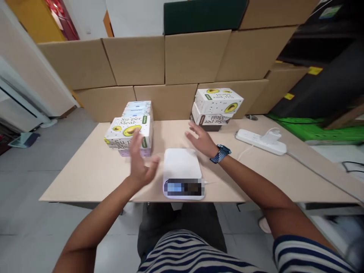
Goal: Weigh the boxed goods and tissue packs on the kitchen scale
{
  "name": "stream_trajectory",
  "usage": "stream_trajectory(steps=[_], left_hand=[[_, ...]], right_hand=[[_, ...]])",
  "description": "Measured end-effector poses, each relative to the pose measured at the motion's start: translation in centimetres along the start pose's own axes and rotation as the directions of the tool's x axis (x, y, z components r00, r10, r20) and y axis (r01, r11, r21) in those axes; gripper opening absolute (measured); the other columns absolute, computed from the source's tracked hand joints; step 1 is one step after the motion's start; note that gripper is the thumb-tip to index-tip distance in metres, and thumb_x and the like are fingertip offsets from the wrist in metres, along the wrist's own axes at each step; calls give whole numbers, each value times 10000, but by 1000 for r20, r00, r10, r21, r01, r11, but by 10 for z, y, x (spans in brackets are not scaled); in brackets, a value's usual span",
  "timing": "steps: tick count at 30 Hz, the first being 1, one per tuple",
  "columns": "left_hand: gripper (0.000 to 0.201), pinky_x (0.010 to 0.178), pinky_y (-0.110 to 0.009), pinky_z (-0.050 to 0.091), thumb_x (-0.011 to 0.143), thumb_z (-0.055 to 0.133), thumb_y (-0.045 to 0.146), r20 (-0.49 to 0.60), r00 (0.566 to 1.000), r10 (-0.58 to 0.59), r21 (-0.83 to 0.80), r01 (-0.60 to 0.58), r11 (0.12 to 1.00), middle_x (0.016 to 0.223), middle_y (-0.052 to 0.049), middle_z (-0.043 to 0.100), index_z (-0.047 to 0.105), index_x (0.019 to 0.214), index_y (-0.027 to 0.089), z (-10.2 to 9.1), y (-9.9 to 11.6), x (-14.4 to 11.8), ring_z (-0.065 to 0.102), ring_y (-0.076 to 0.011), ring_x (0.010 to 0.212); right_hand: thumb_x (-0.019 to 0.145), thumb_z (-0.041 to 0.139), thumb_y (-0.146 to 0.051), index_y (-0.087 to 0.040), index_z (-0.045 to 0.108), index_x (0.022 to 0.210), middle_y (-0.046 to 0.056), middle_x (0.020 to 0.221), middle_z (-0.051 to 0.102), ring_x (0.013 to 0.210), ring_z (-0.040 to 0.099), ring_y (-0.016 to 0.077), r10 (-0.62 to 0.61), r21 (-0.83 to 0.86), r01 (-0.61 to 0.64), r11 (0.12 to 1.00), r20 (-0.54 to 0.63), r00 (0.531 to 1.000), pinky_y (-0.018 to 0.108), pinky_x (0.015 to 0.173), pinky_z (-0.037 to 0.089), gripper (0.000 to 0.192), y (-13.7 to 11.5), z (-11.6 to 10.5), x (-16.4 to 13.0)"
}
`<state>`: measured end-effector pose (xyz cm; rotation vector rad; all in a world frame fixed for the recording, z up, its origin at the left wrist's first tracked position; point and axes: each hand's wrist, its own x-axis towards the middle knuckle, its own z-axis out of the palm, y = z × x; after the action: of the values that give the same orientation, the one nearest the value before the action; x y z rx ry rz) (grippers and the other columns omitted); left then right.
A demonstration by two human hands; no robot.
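Left avocado box (118, 131): on a purple box (135, 152); a knuckle's knock could topple it.
Left hand (138, 165): wide, empty, in front of that stack; I might clip it.
White scale (182, 163): between my hands, by the counter's (74, 178) near edge; a bump could push it over.
Right hand (203, 141): wide, empty; overreaching could jolt the right avocado box (212, 103).
Power strip (260, 142): beyond my wristband (220, 153); its cord could snag me.
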<state>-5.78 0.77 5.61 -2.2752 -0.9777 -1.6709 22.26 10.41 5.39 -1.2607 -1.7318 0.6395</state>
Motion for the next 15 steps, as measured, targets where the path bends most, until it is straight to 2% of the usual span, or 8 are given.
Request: stream_trajectory(steps=[1,3,5,7,9,10,12,15], left_hand=[[797,1388,-574,270,1053,573,616,114,993,-12,-125,26,992,1826,-133,263,225,1726,370,24,16,5,237,-324,1730],[824,1392,-542,273,1059,534,664,321,941,-110,-344,224,912,1858,-154,171,193,1733,334,77,39,26,163,-310,1754],[853,1418,-499,203,1055,464,741,388,872,-298,-445,460,768,1862,-179,144,217,1719,266,132,43,60,134,-285,1761],[883,1434,-442,122,1059,460,736,406,767,-496,-453,641,620,1854,-217,158,243,1702,172,182,31,102,139,-268,1760],[853,1433,-386,49,1071,499,679,374,679,-632,-462,727,509,1862,-214,144,269,1688,137,220,9,144,107,-248,1765],[845,1431,-379,16,1074,500,669,357,658,-663,-475,739,478,1870,-202,116,267,1690,138,234,-3,163,71,-246,1770],[858,1429,-410,-23,1066,471,711,341,648,-681,-515,735,442,1881,-180,71,278,1690,155,257,-25,190,-15,-266,1773],[908,1426,-539,49,1023,425,818,410,679,-609,-588,707,393,1860,-193,189,395,1641,153,282,-44,207,-45,-342,1768]], right_hand=[[910,510,-842,-165,538,1593,213,1695,517,1519,587,351,6,3,-6,1000,-71,997,546,1337,417,962,10,-14,7],[905,458,-874,-199,505,1609,199,1739,438,1559,537,337,32,40,-23,999,-258,966,537,1332,419,976,32,-41,22],[898,450,-876,-236,480,1621,169,1783,348,1627,447,320,102,108,-59,992,-455,885,530,1343,397,966,53,-69,36],[914,428,-859,-232,476,1616,169,1781,339,1661,393,318,189,172,-108,979,-571,799,547,1349,376,942,72,-98,46],[949,392,-834,-192,531,1560,199,1700,466,1636,429,333,246,198,-158,967,-586,772,579,1340,377,897,87,-127,50],[957,393,-829,-171,587,1497,212,1617,563,1591,489,347,262,206,-172,963,-573,776,596,1321,401,873,93,-140,51],[954,424,-841,-158,688,1342,214,1425,721,1474,605,367,284,224,-191,956,-536,795,614,1269,464,830,102,-162,58],[940,432,-879,-180,732,1255,196,1319,796,1417,663,350,278,246,-178,953,-472,837,567,1232,517,824,105,-177,83]])
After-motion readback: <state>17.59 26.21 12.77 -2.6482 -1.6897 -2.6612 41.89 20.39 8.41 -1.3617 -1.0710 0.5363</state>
